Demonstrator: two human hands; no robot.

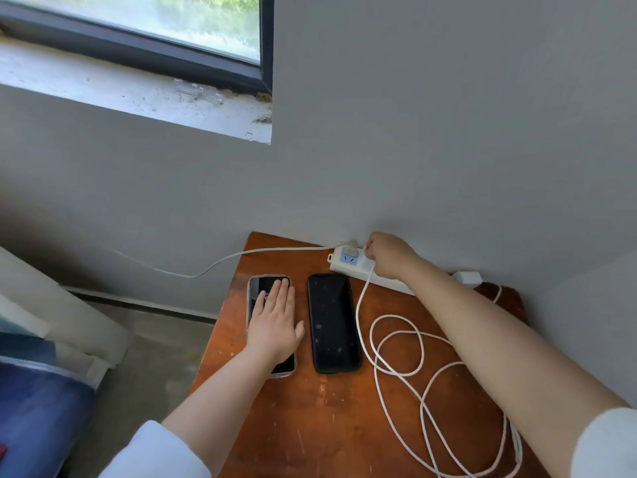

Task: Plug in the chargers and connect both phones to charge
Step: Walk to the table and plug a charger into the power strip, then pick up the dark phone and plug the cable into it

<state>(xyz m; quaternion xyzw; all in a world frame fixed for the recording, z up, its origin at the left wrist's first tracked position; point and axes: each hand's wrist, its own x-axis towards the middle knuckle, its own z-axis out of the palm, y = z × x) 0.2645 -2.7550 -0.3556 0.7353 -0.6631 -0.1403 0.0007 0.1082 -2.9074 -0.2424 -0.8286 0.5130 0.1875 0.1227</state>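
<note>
power strip [365, 270]: laid along far edge of table [310, 426], against the wall; red indicator lit.
charger [351, 251]: seated at strip's far-left end, pinched by right hand [389, 257]; likely being pushed home.
cable [406, 357]: white, run from charger, looped loose on right side; phone end not identified.
phones: clear-cased phone [256, 294] left, black phone [333, 322] just beside it; no cable seen connected.
left hand [275, 322]: flat, fingers extended, pressed on clear-cased phone, probably steadying; nothing gripped.
second charger [467, 278]: white block at strip's right end, untouched.
</note>
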